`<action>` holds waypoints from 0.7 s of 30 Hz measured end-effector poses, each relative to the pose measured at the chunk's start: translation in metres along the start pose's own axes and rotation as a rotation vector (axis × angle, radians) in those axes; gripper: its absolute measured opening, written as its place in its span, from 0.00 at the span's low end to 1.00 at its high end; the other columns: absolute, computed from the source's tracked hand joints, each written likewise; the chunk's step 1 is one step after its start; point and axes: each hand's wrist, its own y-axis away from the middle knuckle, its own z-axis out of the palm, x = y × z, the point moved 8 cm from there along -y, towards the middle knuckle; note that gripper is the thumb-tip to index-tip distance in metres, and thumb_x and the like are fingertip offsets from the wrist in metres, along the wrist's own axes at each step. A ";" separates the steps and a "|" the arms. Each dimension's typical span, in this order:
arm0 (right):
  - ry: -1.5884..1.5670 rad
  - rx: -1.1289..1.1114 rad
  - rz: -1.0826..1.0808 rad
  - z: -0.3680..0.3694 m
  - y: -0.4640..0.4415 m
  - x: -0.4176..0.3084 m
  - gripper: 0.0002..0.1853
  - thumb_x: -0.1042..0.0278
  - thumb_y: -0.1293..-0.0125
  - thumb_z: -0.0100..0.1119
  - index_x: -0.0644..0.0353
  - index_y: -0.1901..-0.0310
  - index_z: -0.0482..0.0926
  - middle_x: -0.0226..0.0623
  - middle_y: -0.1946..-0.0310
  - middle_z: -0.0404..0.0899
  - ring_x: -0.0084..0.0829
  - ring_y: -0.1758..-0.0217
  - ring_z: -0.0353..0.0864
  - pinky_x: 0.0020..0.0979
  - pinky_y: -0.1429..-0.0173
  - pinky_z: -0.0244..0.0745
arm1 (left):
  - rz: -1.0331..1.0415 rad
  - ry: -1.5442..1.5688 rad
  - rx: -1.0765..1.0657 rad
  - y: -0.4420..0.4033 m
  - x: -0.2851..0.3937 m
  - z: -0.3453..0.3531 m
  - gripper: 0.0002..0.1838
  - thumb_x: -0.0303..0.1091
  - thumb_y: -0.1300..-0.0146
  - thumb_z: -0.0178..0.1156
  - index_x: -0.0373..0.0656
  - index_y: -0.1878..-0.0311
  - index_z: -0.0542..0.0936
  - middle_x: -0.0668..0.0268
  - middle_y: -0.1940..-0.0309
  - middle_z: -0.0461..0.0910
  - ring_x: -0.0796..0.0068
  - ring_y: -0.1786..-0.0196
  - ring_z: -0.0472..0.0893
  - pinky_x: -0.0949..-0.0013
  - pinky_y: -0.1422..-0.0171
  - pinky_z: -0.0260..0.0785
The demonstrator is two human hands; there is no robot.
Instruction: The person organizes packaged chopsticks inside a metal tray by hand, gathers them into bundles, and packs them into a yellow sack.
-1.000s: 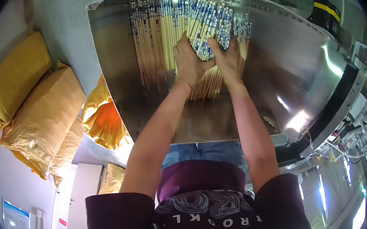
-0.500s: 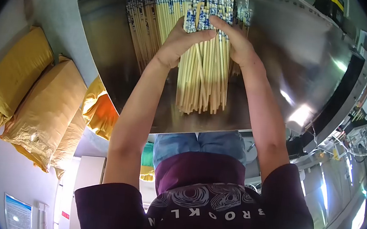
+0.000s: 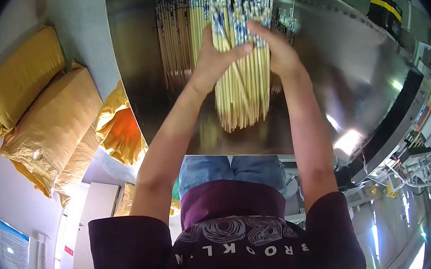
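Note:
A thick bundle of wooden chopsticks [image 3: 243,93] with blue-and-white patterned ends lies between my two hands, plain ends toward my body. My left hand [image 3: 215,63] wraps the bundle's left side, its thumb across the top. From the right, my right hand [image 3: 282,52] closes around the same bundle, with its thumb near the patterned part. The fingers beneath and behind the sticks are hidden. One chopstick lies slantwise over the others. The bundle is slightly tilted above a shiny metal table [image 3: 332,73].
More chopsticks [image 3: 175,41] lie on the table to the left, and darker ones [image 3: 283,26] show beyond my right hand. Yellow sacks [image 3: 48,127] lean at the left. A black case with a yellow stripe [image 3: 386,13] is at the far right.
The bundle has tilted, its plain ends shifting slightly right and looking more even. My left hand has moved a little lower and right. The whole view has shifted slightly.

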 end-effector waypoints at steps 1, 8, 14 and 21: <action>0.000 0.000 0.034 0.001 -0.004 -0.003 0.26 0.57 0.44 0.67 0.65 0.49 0.75 0.38 0.55 0.79 0.27 0.57 0.80 0.27 0.56 0.76 | 0.032 0.049 0.000 -0.005 0.011 0.002 0.47 0.37 0.56 0.76 0.31 0.39 0.55 0.55 0.50 0.73 0.67 0.47 0.75 0.66 0.43 0.70; -0.019 -0.002 -0.089 -0.001 0.031 0.030 0.26 0.57 0.41 0.63 0.66 0.46 0.73 0.37 0.52 0.78 0.26 0.50 0.77 0.25 0.49 0.73 | 0.115 -0.299 0.062 0.046 -0.033 -0.006 0.52 0.41 0.60 0.77 0.34 0.37 0.54 0.56 0.48 0.72 0.68 0.46 0.74 0.67 0.41 0.67; -0.116 0.111 -0.033 -0.001 0.015 0.017 0.27 0.51 0.34 0.55 0.61 0.41 0.69 0.33 0.47 0.75 0.30 0.46 0.75 0.32 0.42 0.70 | 0.019 -0.325 0.151 0.028 0.003 0.000 0.51 0.43 0.58 0.76 0.29 0.37 0.55 0.52 0.48 0.73 0.66 0.45 0.74 0.67 0.39 0.65; 0.016 0.249 -0.037 -0.001 -0.004 -0.013 0.36 0.48 0.42 0.64 0.60 0.37 0.66 0.35 0.44 0.72 0.29 0.42 0.70 0.28 0.39 0.64 | 0.061 -0.465 0.161 -0.006 0.027 -0.005 0.60 0.51 0.61 0.76 0.27 0.34 0.50 0.43 0.43 0.69 0.57 0.40 0.71 0.66 0.36 0.63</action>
